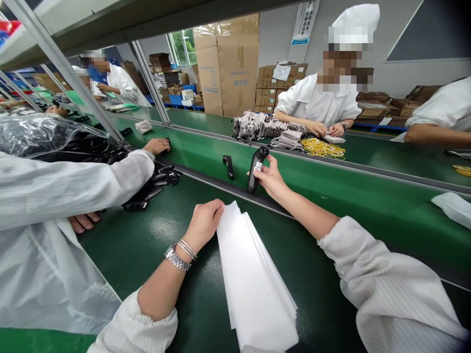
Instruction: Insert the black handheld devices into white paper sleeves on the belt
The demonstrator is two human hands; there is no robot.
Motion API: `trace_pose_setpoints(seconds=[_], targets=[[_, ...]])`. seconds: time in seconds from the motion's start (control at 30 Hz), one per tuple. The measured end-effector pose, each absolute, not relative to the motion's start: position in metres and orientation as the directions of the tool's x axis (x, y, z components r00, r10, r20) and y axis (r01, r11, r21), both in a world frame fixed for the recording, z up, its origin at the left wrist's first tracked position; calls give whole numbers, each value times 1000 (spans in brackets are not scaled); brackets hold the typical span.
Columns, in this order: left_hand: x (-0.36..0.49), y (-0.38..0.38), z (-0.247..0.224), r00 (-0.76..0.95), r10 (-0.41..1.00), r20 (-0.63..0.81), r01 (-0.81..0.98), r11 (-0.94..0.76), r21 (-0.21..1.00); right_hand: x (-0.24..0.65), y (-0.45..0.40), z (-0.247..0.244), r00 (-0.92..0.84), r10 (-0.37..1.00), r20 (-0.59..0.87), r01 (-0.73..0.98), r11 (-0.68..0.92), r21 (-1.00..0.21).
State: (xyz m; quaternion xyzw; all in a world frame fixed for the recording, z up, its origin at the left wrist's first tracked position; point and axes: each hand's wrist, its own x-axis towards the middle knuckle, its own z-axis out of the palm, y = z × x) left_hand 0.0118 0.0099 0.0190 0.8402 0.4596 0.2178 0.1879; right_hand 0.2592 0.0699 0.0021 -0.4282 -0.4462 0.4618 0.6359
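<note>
My right hand [271, 177] is closed round a black pistol-shaped handheld device [253, 177] with a pale label on its side, holding it over the green belt. My left hand [204, 221] pinches the top corner of the uppermost white sleeve [235, 255], which lies on a fanned stack of similar thin white sleeves on the green worktop [158, 264]. Whether these are paper, foam or plastic I cannot tell. Left of my right hand, a second black device [228, 167] lies on the belt, apart from my fingers.
At left, a co-worker's sleeved arm [77, 184] reaches across to the belt [312, 191], beside a pile of black devices [147, 193]. Beyond the belt, another person [324, 110] handles grey pouches [257, 126] near yellow cords [323, 148]. A metal post [150, 83] stands behind; a white sleeve [454, 207] lies right.
</note>
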Motion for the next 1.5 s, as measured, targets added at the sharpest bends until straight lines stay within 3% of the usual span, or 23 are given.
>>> trace_pose_setpoints(seconds=[0.23,0.43,0.6,0.77,0.9,0.97,1.0,1.07,1.13,1.17,1.23,1.4,1.5], targets=[[15,7,24,571,748,338,607,-662,439,225,39,26,83,981,173,-316,190,-929],[18,4,29,524,724,449,425,-679,599,206,26,15,-65,988,141,-207,125,-970],[19,1,31,323,757,568,344,-653,675,193,10,13,-346,931,116,-69,98,-993],[18,4,30,201,818,539,327,-575,750,189,2,13,-562,827,-10,-68,-58,-996],[15,9,26,236,848,474,430,-528,732,203,8,33,-422,907,17,-123,-38,-992],[13,11,22,270,881,388,561,-471,681,222,16,49,-295,949,114,-10,116,-993],[12,11,20,284,900,331,621,-436,651,234,21,56,-246,952,180,129,217,-968],[12,12,16,328,914,241,688,-406,602,257,33,64,-218,938,270,525,346,-778],[12,12,13,384,899,213,690,-432,581,273,44,60,-189,932,309,820,322,-472],[12,12,12,408,886,221,678,-456,576,278,49,54,-169,931,323,896,282,-344],[14,12,11,431,862,268,650,-502,571,280,58,37,-136,934,329,953,215,-215],[17,11,16,460,801,383,587,-598,545,282,79,-2,-73,981,182,955,122,-270],[18,8,19,479,790,382,584,-612,533,286,89,-11,47,989,141,853,34,-522]])
